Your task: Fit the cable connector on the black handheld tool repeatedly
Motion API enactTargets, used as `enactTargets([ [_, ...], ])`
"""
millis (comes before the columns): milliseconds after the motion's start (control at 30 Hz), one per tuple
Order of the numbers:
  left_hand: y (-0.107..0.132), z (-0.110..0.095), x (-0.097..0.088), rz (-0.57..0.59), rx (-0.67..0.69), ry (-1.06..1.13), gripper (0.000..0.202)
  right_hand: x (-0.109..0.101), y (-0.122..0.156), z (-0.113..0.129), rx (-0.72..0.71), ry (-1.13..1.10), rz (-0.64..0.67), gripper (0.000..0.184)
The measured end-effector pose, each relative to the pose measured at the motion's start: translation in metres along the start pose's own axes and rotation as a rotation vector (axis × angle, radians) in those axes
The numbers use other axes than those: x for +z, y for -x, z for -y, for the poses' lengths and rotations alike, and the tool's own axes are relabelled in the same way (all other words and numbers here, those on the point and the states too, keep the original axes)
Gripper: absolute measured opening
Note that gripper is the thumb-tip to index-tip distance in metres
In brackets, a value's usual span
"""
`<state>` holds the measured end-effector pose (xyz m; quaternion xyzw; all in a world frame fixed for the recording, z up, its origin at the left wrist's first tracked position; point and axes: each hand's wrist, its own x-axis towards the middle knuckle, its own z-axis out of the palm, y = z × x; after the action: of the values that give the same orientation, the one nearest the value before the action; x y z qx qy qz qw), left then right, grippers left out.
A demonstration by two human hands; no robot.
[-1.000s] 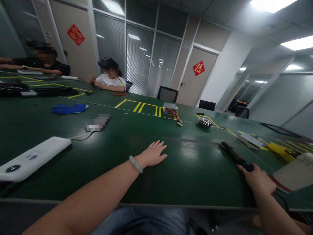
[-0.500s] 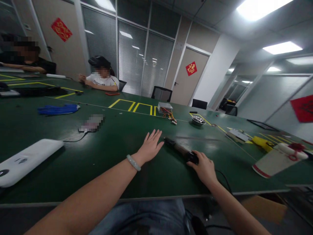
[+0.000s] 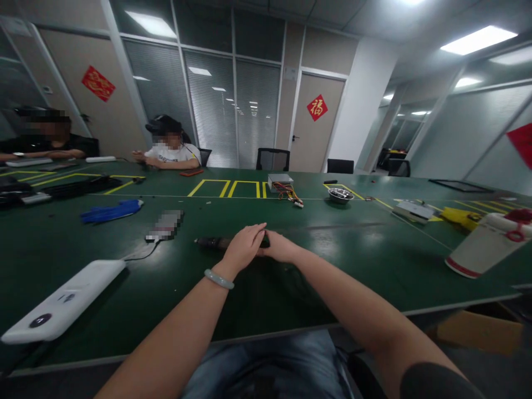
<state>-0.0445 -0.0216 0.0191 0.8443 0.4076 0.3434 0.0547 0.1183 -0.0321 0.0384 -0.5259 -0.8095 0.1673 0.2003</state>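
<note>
A dark, slim corded electric screwdriver (image 3: pixel 211 243) lies nearly level across the table, its narrow tip pointing left. My left hand (image 3: pixel 244 246), with a pale bangle at the wrist, covers the middle of the tool from above, fingers together and bent over it. At the tool's rear end my right hand (image 3: pixel 281 247) is closed, thumb below and fingers above. The fingertips of both hands meet there and hide most of the handle. In the shade under my right forearm the cord is hard to make out.
To the left lie a white power bank (image 3: pixel 66 302), a wired phone (image 3: pixel 165 225) and a blue glove (image 3: pixel 112 211). Ahead are a metal box with coloured wires (image 3: pixel 281 183) and a steel bowl (image 3: pixel 339 195). A white cup (image 3: pixel 484 246) stands right. Two people sit across the table.
The screwdriver has swung round and shifted left, its tip now pointing left. My right hand moved left with it. My left hand, earlier flat beside the tip, now lies over the tool.
</note>
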Motion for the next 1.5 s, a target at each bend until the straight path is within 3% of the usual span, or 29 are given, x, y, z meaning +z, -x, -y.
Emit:
enactTargets([
  [67, -0.001, 0.004, -0.003, 0.051, 0.029, 0.004, 0.043, -0.027, 0.016, -0.014, -0.001, 0.024, -0.029, 0.064],
  [133, -0.001, 0.004, -0.004, 0.111, 0.097, -0.004, 0.041, -0.05, 0.037, -0.025, 0.064, 0.105, -0.031, 0.049],
  [233, -0.002, -0.002, 0.001, 0.181, 0.192, -0.032, 0.037, -0.065, 0.066, -0.032, 0.125, 0.19, 0.127, 0.029],
  [333, -0.001, -0.009, 0.008, 0.226, 0.214, -0.076, 0.033, -0.059, 0.08, -0.03, 0.103, 0.255, 0.254, 0.02],
  [467, 0.0, -0.014, 0.012, 0.271, 0.189, -0.121, 0.031, -0.042, 0.073, -0.031, 0.101, 0.258, 0.265, 0.01],
  [667, -0.005, -0.015, 0.014, 0.259, 0.165, -0.174, 0.024, -0.031, 0.034, -0.049, 0.11, -0.39, 0.159, 0.025],
  [800, -0.008, -0.011, 0.018, 0.268, 0.146, -0.171, 0.021, -0.022, 0.019, -0.065, 0.112, -0.575, -0.022, 0.026],
  [900, -0.008, -0.007, 0.021, 0.262, 0.141, -0.131, 0.025, -0.015, 0.024, -0.079, 0.128, -0.544, -0.074, 0.024],
  [1033, -0.009, -0.003, 0.024, 0.256, 0.163, -0.064, 0.022, -0.008, 0.039, -0.088, 0.161, -0.409, -0.004, 0.019],
  [1333, -0.009, -0.004, 0.028, 0.264, 0.218, -0.042, 0.018, -0.011, 0.046, -0.071, 0.081, -0.134, -0.054, 0.016],
  [1500, -0.011, -0.005, 0.029, 0.263, 0.239, -0.054, 0.016, -0.015, 0.049, -0.062, 0.062, 0.124, -0.103, 0.013],
])
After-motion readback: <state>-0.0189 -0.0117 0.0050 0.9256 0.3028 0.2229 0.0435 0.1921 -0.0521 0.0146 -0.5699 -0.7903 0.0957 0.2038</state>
